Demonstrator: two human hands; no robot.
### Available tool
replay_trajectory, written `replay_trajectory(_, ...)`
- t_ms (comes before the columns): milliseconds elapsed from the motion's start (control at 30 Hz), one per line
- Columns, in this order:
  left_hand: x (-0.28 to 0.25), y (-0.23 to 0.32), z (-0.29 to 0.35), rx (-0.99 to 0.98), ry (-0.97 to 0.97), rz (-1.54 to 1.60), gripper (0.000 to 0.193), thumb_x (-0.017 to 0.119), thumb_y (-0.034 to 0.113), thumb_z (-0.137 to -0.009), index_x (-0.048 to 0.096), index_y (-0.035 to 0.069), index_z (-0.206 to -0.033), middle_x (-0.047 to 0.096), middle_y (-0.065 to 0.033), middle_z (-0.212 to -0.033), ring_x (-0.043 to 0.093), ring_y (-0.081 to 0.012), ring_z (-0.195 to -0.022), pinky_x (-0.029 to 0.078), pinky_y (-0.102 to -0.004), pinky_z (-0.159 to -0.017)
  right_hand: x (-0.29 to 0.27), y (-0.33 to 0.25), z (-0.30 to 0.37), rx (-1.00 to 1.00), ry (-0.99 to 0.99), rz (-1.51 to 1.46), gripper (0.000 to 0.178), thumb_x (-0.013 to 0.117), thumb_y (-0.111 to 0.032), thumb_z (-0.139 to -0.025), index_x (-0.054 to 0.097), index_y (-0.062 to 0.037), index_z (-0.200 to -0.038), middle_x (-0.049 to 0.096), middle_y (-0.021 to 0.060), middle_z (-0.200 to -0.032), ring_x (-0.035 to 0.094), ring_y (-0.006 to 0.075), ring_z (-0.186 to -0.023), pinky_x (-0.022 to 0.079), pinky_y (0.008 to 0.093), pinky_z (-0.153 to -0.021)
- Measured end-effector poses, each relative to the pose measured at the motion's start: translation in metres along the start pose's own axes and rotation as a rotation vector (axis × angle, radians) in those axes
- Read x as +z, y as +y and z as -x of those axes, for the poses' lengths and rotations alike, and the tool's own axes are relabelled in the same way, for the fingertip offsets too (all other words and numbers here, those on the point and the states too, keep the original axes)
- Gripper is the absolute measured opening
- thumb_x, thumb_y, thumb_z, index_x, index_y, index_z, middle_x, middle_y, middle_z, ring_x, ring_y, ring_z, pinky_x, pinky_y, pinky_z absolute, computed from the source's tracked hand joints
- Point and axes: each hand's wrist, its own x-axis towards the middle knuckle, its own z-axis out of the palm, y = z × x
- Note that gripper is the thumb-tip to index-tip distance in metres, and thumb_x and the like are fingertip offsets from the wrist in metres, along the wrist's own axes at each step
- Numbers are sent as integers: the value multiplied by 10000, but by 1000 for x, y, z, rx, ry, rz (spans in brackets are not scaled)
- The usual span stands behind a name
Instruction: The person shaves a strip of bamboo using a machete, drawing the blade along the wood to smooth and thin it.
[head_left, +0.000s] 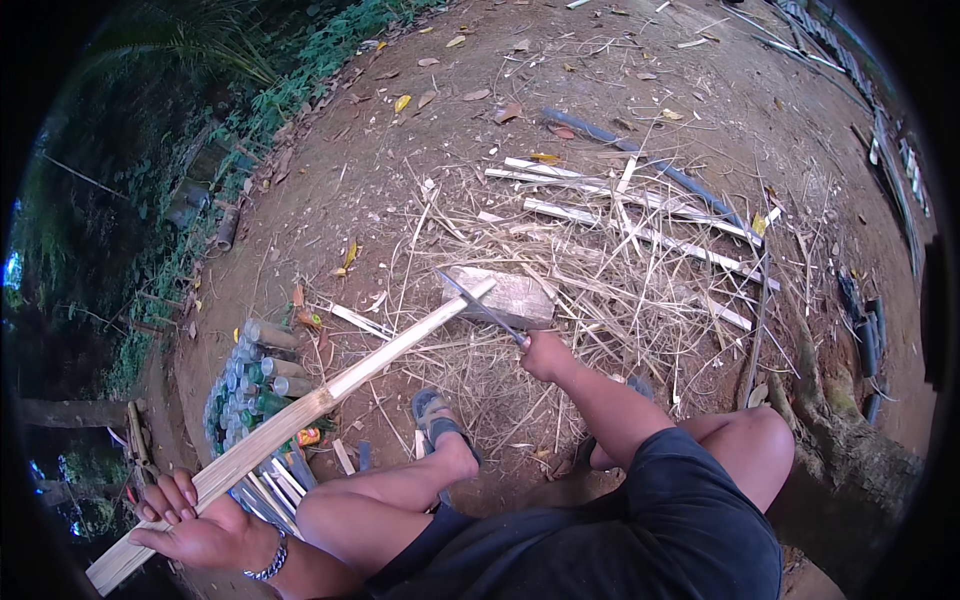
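My left hand (212,532) grips the lower end of a long, pale wooden strip (265,438), thumb on one side and fingers on the other. The strip slopes up to the right, thick near the hand and narrower past a step midway. Its far tip lies over a short wooden block (520,297) on the ground. In my closed right hand (548,356) is the handle of a long-bladed knife (483,312). The blade crosses the strip near its tip, above the block; whether it cuts in, I cannot tell.
Shavings (600,270) surround the block. Beyond lie cut strips (650,236) and a bluish pipe (640,148). Clear and green bottles (288,386) are stacked left of my feet. Tree roots (835,425) rise at right; green plants (270,110) border the far left.
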Motion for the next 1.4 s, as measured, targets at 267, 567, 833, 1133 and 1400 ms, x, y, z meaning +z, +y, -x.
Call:
replay_trajectory(267, 3, -3, 16, 31, 75, -58, 353, 433, 421, -1012, 460, 120, -829, 357, 28, -633, 354, -71, -523, 315, -232, -542, -8, 46, -20, 194, -162, -86, 328, 569, -273, -886, 654, 20, -1005, 671, 232, -940, 665, 353, -879, 519, 409, -766)
replay_trajectory(567, -138, -48, 29, -855, 122, -336, 547, 394, 512, -994, 503, 34, -1236, 638, -194, -1125, 618, -282, -1050, 515, -459, -881, 29, 8, 8, 207, 16, -814, 386, 383, -272, -996, 601, 27, -885, 444, 50, -575, 437, 183, -465, 363, 329, -406)
replay_trajectory(833, -285, -9, 78, -744, 719, -144, 579, 329, 559, -990, 509, 30, -1144, 652, -195, -1060, 669, -296, -959, 571, -434, -806, -19, -47, 36, 108, -85, -793, 150, 580, -13, -790, 459, -93, -826, 464, 29, -619, 458, 142, -495, 393, 279, -440)
replay_trajectory(1133, -476, 137, 175, -313, 1320, -66, 628, 313, 612, -968, 469, 48, -1195, 646, -150, -1118, 629, -293, -1022, 525, -443, -893, -35, -52, 63, 171, -13, -868, 99, 535, -31, -846, 453, -85, -859, 446, 25, -594, 445, 153, -491, 394, 300, -441)
replay_trajectory(1400, -563, 224, 243, -18, 1647, -21, 681, 257, 606, -975, 447, 17, -1260, 662, -145, -1107, 656, -286, -971, 560, -418, -855, -21, -18, 82, 163, 11, -660, 60, 549, -35, -825, 519, -21, -875, 487, 58, -652, 489, 169, -530, 423, 311, -470)
